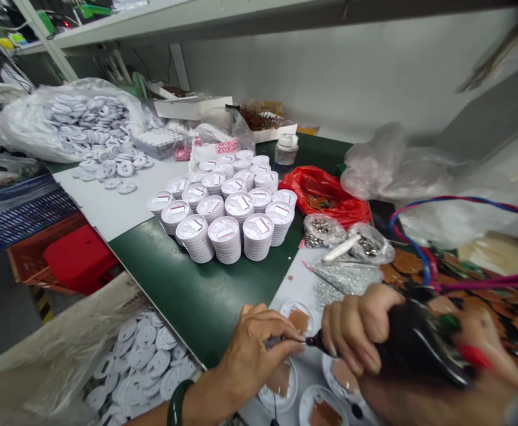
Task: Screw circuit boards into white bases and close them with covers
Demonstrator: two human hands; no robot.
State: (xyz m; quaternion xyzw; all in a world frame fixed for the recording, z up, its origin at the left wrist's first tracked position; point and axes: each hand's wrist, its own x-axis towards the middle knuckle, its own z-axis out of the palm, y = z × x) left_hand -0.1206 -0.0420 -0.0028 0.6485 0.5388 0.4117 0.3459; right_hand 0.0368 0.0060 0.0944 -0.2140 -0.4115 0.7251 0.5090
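Observation:
My right hand (365,331) is wrapped round a black electric screwdriver (414,346) with red and blue cables, its tip pointing left. My left hand (254,355), with a green bangle on the wrist, pinches at the tool's tip (307,341); what it holds there is too small to make out. Below the hands lie several white round discs with brown circuit boards (281,381) on a white sheet. One more such disc (298,319) lies just above the tip.
Stacks of white round discs (226,210) stand on the green table (197,290). A bag of loose white discs (81,121) lies far left, another (139,361) below the table edge. Red bag (325,195), bags of screws (339,234) and brown boards (498,307) are to the right.

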